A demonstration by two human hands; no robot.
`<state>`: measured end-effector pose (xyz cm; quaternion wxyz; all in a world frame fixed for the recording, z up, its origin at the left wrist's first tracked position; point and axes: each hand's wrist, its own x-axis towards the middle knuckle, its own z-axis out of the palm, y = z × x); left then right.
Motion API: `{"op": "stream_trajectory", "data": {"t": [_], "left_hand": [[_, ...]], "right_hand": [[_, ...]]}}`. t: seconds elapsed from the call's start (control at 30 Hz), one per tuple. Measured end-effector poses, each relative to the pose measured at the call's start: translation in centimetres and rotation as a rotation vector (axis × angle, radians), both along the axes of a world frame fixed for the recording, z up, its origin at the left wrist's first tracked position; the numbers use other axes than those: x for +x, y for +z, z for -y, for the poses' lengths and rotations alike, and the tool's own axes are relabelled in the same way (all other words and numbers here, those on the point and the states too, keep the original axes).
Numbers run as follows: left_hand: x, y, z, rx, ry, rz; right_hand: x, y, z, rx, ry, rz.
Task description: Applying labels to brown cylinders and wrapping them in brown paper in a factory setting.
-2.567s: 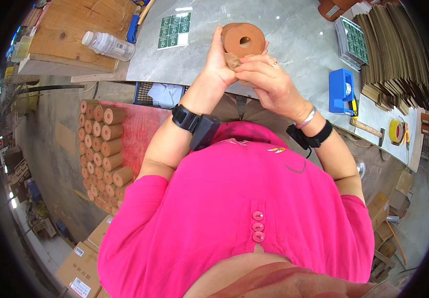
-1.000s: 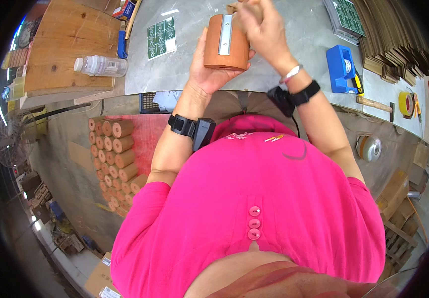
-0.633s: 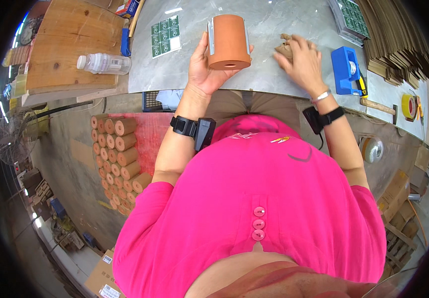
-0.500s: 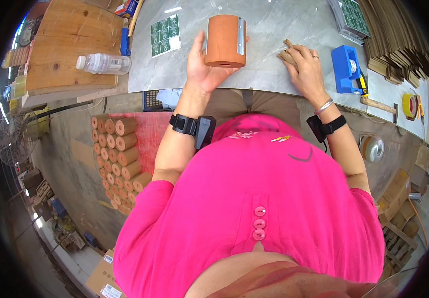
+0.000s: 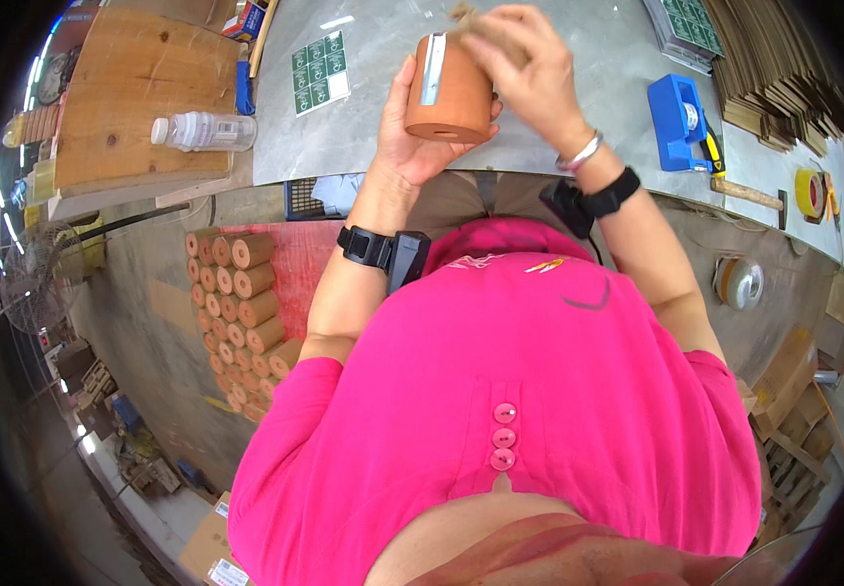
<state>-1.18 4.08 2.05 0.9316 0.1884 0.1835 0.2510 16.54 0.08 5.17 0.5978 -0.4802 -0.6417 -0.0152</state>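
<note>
My left hand (image 5: pixel 410 137) holds a terracotta-coloured cylinder (image 5: pixel 458 101) above the near edge of the table, with the fingers wrapped under and behind it. A small hole shows in the end facing me, and a shiny pale strip (image 5: pixel 432 70) runs along its side. My right hand (image 5: pixel 539 78) is closed on a crumpled tan cloth-like scrap (image 5: pixel 488 31) at the cylinder's upper right side. The fingers partly hide the scrap, and I cannot tell whether it touches the cylinder.
Left of my hands lie a green sticker sheet (image 5: pixel 320 74) and a clear bottle (image 5: pixel 204 131). To the right are a blue tape dispenser (image 5: pixel 674 127), a hammer (image 5: pixel 749 193), yellow tape (image 5: pixel 809 193) and stacked cardboard (image 5: pixel 768 73). Similar cylinders (image 5: pixel 246 293) are piled below left.
My right hand has lifted from the table and moved left to the cylinder, carrying the tan scrap. The cylinder has turned, bringing its pale strip from the right side to the left.
</note>
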Motion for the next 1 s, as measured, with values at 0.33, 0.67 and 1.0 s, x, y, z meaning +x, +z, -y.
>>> {"op": "stream_trajectory", "data": {"t": [0.33, 0.67, 1.0], "left_hand": [[0.4, -1.0, -0.6, -0.181, 0.023, -0.003], [0.4, -2.1, -0.9, -0.201, -0.148, 0.418], [0.5, -0.7, -2.6, 0.190, 0.200, -0.048]], "right_hand": [[-2.1, 1.3, 3.8, -0.065, 0.159, 0.230], [-0.1, 1.4, 3.5, -0.108, -0.167, -0.252], [3.9, -1.8, 6.6, -0.350, -0.373, 0.358]]}}
